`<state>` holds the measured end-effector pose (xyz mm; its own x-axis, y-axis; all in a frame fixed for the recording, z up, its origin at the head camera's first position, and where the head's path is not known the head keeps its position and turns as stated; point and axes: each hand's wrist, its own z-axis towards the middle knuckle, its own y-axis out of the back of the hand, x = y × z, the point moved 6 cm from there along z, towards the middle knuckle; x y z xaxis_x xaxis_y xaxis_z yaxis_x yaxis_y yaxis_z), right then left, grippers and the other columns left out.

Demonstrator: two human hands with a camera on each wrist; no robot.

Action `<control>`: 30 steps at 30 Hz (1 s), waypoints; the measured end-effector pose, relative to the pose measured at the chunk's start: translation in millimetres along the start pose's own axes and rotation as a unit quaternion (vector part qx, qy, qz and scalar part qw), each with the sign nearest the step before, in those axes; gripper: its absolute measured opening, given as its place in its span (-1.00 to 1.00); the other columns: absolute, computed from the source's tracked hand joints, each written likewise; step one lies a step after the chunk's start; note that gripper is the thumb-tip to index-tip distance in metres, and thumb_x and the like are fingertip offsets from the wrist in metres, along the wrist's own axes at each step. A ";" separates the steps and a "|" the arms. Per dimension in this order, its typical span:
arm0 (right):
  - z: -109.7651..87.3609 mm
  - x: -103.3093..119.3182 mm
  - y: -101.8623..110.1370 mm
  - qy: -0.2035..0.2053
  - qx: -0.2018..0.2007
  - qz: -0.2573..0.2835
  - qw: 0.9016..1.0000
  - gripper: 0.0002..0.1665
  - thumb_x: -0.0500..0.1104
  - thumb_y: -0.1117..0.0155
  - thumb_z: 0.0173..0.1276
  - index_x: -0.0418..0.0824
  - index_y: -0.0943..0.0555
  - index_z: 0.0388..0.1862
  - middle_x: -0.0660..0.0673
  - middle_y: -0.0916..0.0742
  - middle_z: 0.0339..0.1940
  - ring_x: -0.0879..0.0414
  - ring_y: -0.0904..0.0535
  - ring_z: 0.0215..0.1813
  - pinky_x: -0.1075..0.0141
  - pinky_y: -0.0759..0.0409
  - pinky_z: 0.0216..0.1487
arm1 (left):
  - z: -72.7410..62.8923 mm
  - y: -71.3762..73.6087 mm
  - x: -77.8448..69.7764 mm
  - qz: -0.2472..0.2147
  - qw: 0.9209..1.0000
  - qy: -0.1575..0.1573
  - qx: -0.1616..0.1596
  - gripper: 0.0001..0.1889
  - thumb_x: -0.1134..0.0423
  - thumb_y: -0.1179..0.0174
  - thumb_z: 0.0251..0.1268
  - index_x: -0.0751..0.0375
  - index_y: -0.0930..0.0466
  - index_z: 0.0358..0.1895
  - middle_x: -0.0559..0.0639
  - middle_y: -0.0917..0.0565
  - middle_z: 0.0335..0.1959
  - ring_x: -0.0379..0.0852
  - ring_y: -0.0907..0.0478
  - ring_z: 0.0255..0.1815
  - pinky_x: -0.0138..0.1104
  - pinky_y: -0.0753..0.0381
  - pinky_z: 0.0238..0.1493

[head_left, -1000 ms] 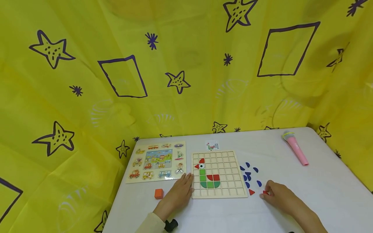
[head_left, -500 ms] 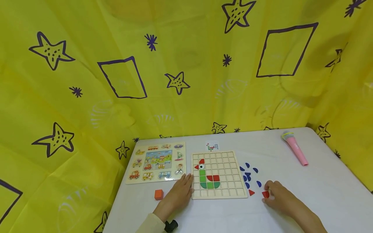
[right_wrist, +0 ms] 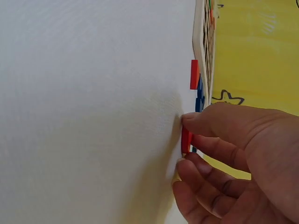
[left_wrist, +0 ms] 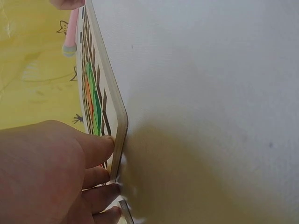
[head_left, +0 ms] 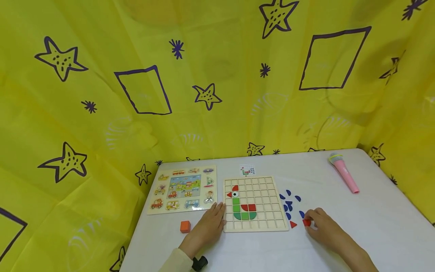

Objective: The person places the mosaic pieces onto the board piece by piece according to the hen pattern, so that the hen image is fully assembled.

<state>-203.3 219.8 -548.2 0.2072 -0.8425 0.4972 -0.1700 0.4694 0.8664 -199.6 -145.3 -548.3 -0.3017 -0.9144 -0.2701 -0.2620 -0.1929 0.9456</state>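
My left hand (head_left: 211, 222) lies along the left edge of a wooden grid board (head_left: 268, 224), fingers fairly straight, thumb at its near corner (left_wrist: 120, 128). Red, green and white pieces set in the grid make a bird shape with an eye tile (head_left: 235, 194). To the right of the board, my right hand (head_left: 324, 226) pinches a small flat red piece (right_wrist: 186, 141) between thumb and fingers, low at the tabletop. A red triangle (head_left: 293, 224) lies by the board's lower right corner. Several dark blue half-round pieces (head_left: 298, 198) are scattered beyond it.
A small picture card (head_left: 247, 170) lies behind the board. A vehicle puzzle board (head_left: 152, 196) is at the left, with an orange cube (head_left: 185, 226) in front of it. A pink toy microphone (head_left: 346, 175) lies at the back right. A yellow curtain (head_left: 217, 124) hangs behind the table.
The right hand has turned the red piece and shifted it slightly away and to the left, close to a blue half-round. The left hand stays at the board's edge.
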 end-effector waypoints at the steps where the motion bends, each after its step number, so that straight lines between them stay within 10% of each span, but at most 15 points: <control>1: 1.1 0.3 0.2 -0.001 -0.003 0.001 1.000 -0.74 -0.29 -0.50 0.29 -0.21 -0.64 -0.09 -0.07 -0.58 -0.16 0.07 -0.53 -0.16 0.17 -0.68 -0.16 | -0.1 0.1 0.0 0.000 1.000 0.000 0.000 -0.36 0.06 0.00 0.71 0.23 -0.16 0.68 0.11 -0.23 0.70 0.18 -0.08 0.73 0.04 -0.20 0.67; 14: 18.9 16.5 8.0 0.029 -0.046 -0.003 0.998 -0.76 -0.28 -0.49 0.22 -0.24 -0.65 -0.15 -0.05 -0.59 -0.25 0.12 -0.48 -0.27 0.28 -0.57 -0.29 | 1.5 -0.3 0.3 0.010 1.000 -0.002 0.005 -0.35 0.03 0.01 0.72 0.21 -0.15 0.69 0.10 -0.22 0.70 0.17 -0.07 0.73 0.03 -0.20 0.67; 30: 71.2 91.2 -27.3 0.071 -0.011 0.000 0.997 -0.72 -0.25 -0.49 0.21 -0.13 -0.62 -0.12 0.01 -0.55 -0.26 0.14 -0.41 -0.28 0.33 -0.40 -0.31 | 1.4 -0.8 1.6 -0.001 1.000 0.003 0.007 -0.36 0.05 0.00 0.71 0.21 -0.15 0.69 0.10 -0.22 0.70 0.18 -0.08 0.73 0.04 -0.21 0.66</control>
<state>-248.3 111.4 -529.8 0.3425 -0.7974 0.4968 -0.1486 0.4762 0.8667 -201.1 -146.0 -549.7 -0.2957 -0.9160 -0.2712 -0.2749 -0.1903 0.9425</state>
